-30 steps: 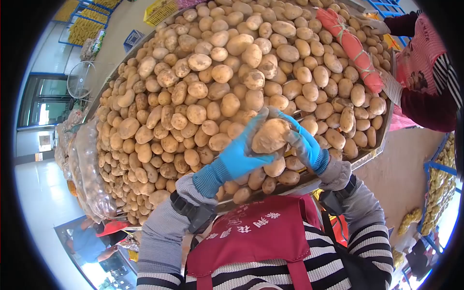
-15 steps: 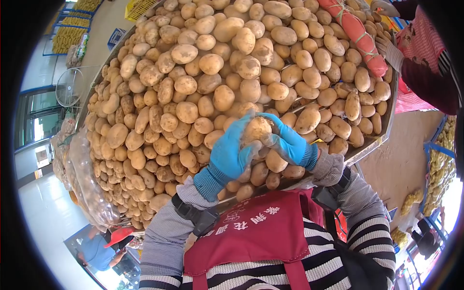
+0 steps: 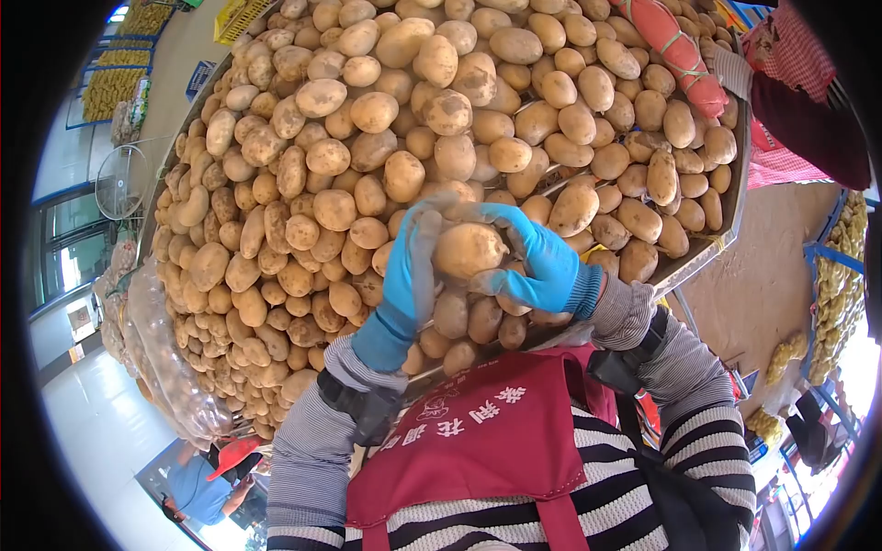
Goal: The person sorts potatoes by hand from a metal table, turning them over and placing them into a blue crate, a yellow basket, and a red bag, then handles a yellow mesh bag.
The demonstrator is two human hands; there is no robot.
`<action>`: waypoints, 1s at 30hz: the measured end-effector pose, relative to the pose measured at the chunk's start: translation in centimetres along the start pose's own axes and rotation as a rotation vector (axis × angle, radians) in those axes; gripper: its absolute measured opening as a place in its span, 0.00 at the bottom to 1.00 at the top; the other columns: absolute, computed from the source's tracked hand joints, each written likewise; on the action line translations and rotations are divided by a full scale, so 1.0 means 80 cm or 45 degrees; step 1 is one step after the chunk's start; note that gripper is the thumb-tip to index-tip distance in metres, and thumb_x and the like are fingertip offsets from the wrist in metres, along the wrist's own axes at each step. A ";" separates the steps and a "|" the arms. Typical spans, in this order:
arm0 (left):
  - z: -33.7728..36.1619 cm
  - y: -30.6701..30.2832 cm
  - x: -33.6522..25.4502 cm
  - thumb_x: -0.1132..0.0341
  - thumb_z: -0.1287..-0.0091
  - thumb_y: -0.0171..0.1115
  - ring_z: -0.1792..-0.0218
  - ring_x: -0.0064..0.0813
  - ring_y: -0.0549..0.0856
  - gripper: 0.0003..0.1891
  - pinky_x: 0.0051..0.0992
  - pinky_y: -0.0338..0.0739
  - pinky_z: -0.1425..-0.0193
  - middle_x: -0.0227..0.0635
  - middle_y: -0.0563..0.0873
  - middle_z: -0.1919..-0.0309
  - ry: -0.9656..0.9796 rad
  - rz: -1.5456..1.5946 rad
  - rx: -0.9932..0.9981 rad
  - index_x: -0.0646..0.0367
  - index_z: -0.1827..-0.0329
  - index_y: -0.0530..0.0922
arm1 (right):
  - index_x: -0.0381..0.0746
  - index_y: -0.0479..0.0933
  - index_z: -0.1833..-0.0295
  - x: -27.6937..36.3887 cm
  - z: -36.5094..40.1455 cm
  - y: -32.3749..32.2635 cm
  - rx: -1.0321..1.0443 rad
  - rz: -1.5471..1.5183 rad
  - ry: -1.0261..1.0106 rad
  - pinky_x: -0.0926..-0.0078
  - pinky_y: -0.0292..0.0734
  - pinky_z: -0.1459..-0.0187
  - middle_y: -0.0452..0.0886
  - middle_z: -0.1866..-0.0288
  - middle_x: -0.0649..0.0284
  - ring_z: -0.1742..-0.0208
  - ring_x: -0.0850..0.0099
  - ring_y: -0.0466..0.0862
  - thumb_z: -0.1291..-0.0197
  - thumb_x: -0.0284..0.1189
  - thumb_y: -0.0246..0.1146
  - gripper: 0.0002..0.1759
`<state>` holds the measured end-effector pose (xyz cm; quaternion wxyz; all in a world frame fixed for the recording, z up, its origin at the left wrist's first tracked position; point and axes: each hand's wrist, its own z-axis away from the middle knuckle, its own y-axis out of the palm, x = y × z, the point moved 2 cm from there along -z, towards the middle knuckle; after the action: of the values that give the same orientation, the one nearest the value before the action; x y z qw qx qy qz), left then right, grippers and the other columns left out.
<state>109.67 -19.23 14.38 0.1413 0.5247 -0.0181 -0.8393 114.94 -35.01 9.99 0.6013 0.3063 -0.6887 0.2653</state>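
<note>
One round, dusty tan potato (image 3: pixel 469 250) between my blue-gloved hands.
Left hand (image 3: pixel 409 275) flat against it, right hand (image 3: pixel 542 262) apparently curled around it; I'd support underneath while turning.

Clothing of the wearer, lower half of the frame. Left hand (image 3: pixel 409 275), centre left, and right hand (image 3: pixel 542 262), centre right: each wears a bright blue knitted glove (image 3: pixel 401 308) with a pale grey coating at the fingertips and a ribbed blue cuff (image 3: pixel 582 292). Forearms: sleeve covers (image 3: pixel 308 459) in fine grey-and-white stripes, gathered at the wrist. A black strap (image 3: pixel 354 410) with a blocky black fitting circles each forearm below the cuff. Chest, bottom centre: dark red apron (image 3: pixel 496 459) with red shoulder bands and a row of white printed characters (image 3: pixel 459 420) near its top edge. Beneath it: a shirt (image 3: pixel 707 450) in broad black-and-white bands, visible at the bottom and lower right.
</note>
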 end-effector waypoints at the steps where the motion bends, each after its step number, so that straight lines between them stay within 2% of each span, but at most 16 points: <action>1: -0.003 -0.002 -0.008 0.55 0.22 0.48 0.43 0.26 0.80 0.24 0.22 0.78 0.42 0.40 0.78 0.43 -0.089 0.056 0.118 0.64 0.33 0.68 | 0.39 0.59 0.29 0.008 -0.003 -0.007 -0.001 0.144 -0.033 0.59 0.78 0.45 0.77 0.41 0.48 0.43 0.51 0.82 0.38 0.40 0.66 0.37; 3: -0.005 -0.013 -0.033 0.56 0.24 0.53 0.42 0.27 0.79 0.25 0.23 0.77 0.40 0.40 0.77 0.42 -0.216 0.135 0.464 0.63 0.32 0.66 | 0.39 0.60 0.30 0.010 -0.001 -0.014 -0.020 0.256 -0.003 0.58 0.79 0.47 0.78 0.42 0.47 0.45 0.49 0.82 0.39 0.42 0.66 0.37; 5: 0.000 -0.010 -0.032 0.60 0.28 0.59 0.42 0.28 0.79 0.26 0.26 0.77 0.39 0.39 0.77 0.42 -0.167 0.083 0.574 0.62 0.32 0.66 | 0.39 0.61 0.31 0.006 0.003 -0.015 -0.052 0.185 0.121 0.57 0.79 0.48 0.79 0.44 0.47 0.46 0.48 0.82 0.38 0.45 0.65 0.36; 7: 0.006 0.003 -0.003 0.65 0.34 0.67 0.44 0.28 0.79 0.27 0.29 0.76 0.39 0.38 0.78 0.44 0.001 -0.088 0.336 0.62 0.34 0.68 | 0.40 0.61 0.31 0.004 0.005 -0.017 -0.062 0.248 0.116 0.57 0.79 0.50 0.80 0.46 0.48 0.48 0.49 0.83 0.38 0.47 0.64 0.36; 10: -0.006 0.004 0.002 0.56 0.42 0.76 0.42 0.33 0.81 0.42 0.33 0.77 0.38 0.40 0.79 0.43 0.065 -0.668 0.486 0.61 0.29 0.61 | 0.42 0.62 0.32 0.004 0.001 -0.015 0.086 0.444 0.262 0.56 0.80 0.53 0.82 0.53 0.49 0.52 0.49 0.84 0.41 0.43 0.66 0.35; 11: -0.007 0.008 -0.001 0.55 0.44 0.77 0.42 0.34 0.81 0.43 0.34 0.77 0.39 0.41 0.79 0.43 0.011 -0.748 0.465 0.61 0.30 0.62 | 0.43 0.63 0.32 0.004 0.000 -0.015 0.164 0.529 0.335 0.56 0.80 0.54 0.83 0.55 0.50 0.53 0.49 0.85 0.43 0.40 0.67 0.35; 13: -0.006 0.020 -0.016 0.51 0.48 0.79 0.43 0.35 0.81 0.45 0.35 0.78 0.40 0.43 0.80 0.44 -0.095 -0.907 0.424 0.62 0.32 0.63 | 0.45 0.64 0.33 0.008 -0.002 -0.017 0.142 0.566 0.190 0.55 0.80 0.56 0.83 0.59 0.50 0.56 0.49 0.85 0.48 0.34 0.68 0.36; 17: -0.005 0.023 -0.020 0.49 0.50 0.80 0.46 0.40 0.83 0.45 0.36 0.79 0.44 0.47 0.80 0.46 -0.050 -1.222 0.347 0.63 0.35 0.65 | 0.46 0.66 0.36 0.010 -0.003 -0.018 0.066 0.560 0.127 0.56 0.80 0.59 0.83 0.62 0.50 0.58 0.50 0.85 0.59 0.25 0.68 0.39; 20: -0.004 0.021 -0.017 0.49 0.50 0.80 0.48 0.42 0.84 0.44 0.37 0.80 0.47 0.48 0.81 0.47 0.042 -1.308 0.315 0.62 0.36 0.66 | 0.43 0.67 0.37 0.008 -0.003 -0.018 0.060 0.509 0.166 0.55 0.80 0.60 0.82 0.60 0.49 0.58 0.49 0.85 0.56 0.26 0.67 0.35; 22: -0.003 0.021 -0.017 0.50 0.50 0.80 0.49 0.42 0.84 0.43 0.37 0.80 0.48 0.47 0.80 0.47 0.049 -1.354 0.312 0.61 0.36 0.67 | 0.41 0.68 0.38 0.009 -0.002 -0.017 0.050 0.540 0.139 0.58 0.80 0.57 0.83 0.59 0.48 0.56 0.52 0.85 0.50 0.27 0.65 0.30; 23: -0.002 0.015 -0.011 0.51 0.51 0.81 0.49 0.42 0.84 0.44 0.36 0.80 0.48 0.47 0.80 0.47 0.150 -1.394 0.327 0.61 0.36 0.67 | 0.40 0.68 0.39 0.009 -0.002 -0.016 0.046 0.554 0.127 0.59 0.80 0.56 0.83 0.58 0.48 0.55 0.53 0.85 0.47 0.28 0.65 0.28; 25: 0.002 -0.001 0.008 0.53 0.52 0.82 0.49 0.41 0.84 0.44 0.34 0.81 0.50 0.46 0.79 0.47 0.358 -1.470 0.361 0.61 0.35 0.67 | 0.39 0.70 0.40 -0.007 -0.004 -0.007 -0.248 -0.106 0.359 0.62 0.79 0.52 0.83 0.59 0.49 0.54 0.55 0.85 0.39 0.31 0.61 0.22; 26: 0.001 0.001 0.006 0.50 0.51 0.81 0.50 0.42 0.84 0.43 0.35 0.81 0.50 0.46 0.79 0.48 0.345 -1.418 0.340 0.59 0.36 0.68 | 0.38 0.70 0.40 -0.014 -0.003 -0.004 -0.396 -0.437 0.472 0.63 0.79 0.50 0.83 0.60 0.50 0.54 0.57 0.85 0.35 0.32 0.60 0.20; 28: -0.001 0.006 -0.004 0.46 0.49 0.78 0.51 0.44 0.84 0.40 0.38 0.80 0.51 0.46 0.79 0.50 0.321 -1.317 0.280 0.57 0.38 0.70 | 0.37 0.71 0.39 -0.014 -0.003 -0.008 -0.304 -0.218 0.437 0.69 0.76 0.48 0.81 0.55 0.57 0.51 0.68 0.80 0.28 0.35 0.52 0.18; 29: -0.003 0.001 -0.002 0.47 0.49 0.78 0.51 0.42 0.84 0.41 0.37 0.80 0.50 0.45 0.79 0.50 0.332 -1.263 0.291 0.57 0.38 0.69 | 0.36 0.71 0.38 -0.015 -0.001 -0.011 -0.263 -0.111 0.419 0.72 0.75 0.47 0.81 0.52 0.60 0.50 0.74 0.78 0.24 0.37 0.49 0.19; 30: -0.006 -0.007 0.002 0.48 0.49 0.79 0.50 0.41 0.84 0.41 0.37 0.80 0.49 0.44 0.79 0.49 0.347 -1.208 0.307 0.57 0.37 0.69 | 0.37 0.71 0.37 -0.019 0.003 -0.017 -0.280 -0.026 0.398 0.69 0.75 0.46 0.79 0.51 0.57 0.50 0.69 0.78 0.26 0.36 0.51 0.19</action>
<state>109.95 -18.71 13.91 -0.3160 0.5923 0.1441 -0.7270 115.94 -35.91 8.46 0.7334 0.2007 -0.6087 0.2267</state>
